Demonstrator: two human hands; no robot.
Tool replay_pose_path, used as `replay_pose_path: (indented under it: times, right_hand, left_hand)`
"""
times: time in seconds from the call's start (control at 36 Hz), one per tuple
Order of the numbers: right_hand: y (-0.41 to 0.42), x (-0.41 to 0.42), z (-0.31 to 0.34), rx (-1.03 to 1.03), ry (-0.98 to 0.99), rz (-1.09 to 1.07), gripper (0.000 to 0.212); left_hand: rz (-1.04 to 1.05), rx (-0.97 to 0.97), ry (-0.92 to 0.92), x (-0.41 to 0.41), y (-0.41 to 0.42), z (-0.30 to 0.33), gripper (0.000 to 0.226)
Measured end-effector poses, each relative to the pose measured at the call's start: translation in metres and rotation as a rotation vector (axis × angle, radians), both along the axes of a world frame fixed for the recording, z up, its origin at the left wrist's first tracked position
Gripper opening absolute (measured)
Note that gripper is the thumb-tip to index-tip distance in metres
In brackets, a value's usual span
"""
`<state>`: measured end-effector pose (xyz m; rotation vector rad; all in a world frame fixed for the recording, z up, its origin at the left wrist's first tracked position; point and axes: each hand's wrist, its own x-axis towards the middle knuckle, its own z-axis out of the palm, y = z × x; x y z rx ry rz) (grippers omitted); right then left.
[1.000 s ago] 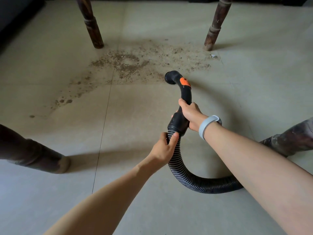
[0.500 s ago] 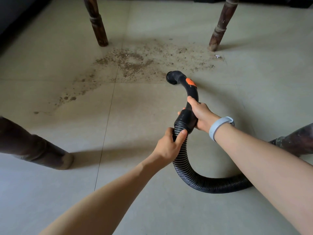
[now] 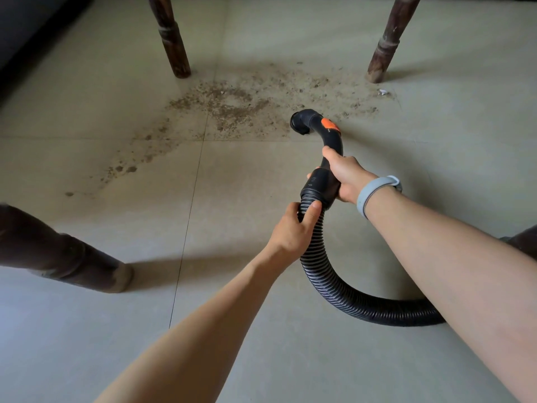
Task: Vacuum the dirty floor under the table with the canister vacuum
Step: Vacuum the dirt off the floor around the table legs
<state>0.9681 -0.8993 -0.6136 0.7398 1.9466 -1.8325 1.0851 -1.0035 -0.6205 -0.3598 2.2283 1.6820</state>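
A black ribbed vacuum hose point(image 3: 343, 292) curves in from the right and ends in a curved black handle with an orange button point(image 3: 329, 125). Its open mouth point(image 3: 299, 123) hovers at the near edge of a spread of brown dirt point(image 3: 232, 106) on the pale floor tiles. My right hand point(image 3: 344, 175) is shut on the handle just above the collar. My left hand point(image 3: 295, 228) is shut on the ribbed hose just below the collar. The canister itself is out of view.
Two dark wooden table legs stand beyond the dirt, one far left point(image 3: 171, 39) and one far right point(image 3: 386, 45). A thicker leg point(image 3: 64, 254) lies near at the left; another point(image 3: 523, 239) shows at the right edge. A white scrap point(image 3: 383, 92) lies by the far right leg.
Both hands and the hose end have shifted slightly to the right and forward, bringing the mouth closer to the dirt; the view has moved with them. The grips are unchanged.
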Motion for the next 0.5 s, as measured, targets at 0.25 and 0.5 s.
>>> replay_pose_path:
  times: [0.25,0.5]
  right_hand:
    - [-0.001,-0.003,0.003,0.007,-0.025,0.009,0.051]
    - [0.009,0.010,0.001,-0.104,-0.039,-0.009,0.039]
  left_hand:
    - [0.008,0.028,-0.007,-0.002,-0.001,0.002,0.043]
    - [-0.055,-0.045,-0.008,0.008,0.004,0.007,0.045]
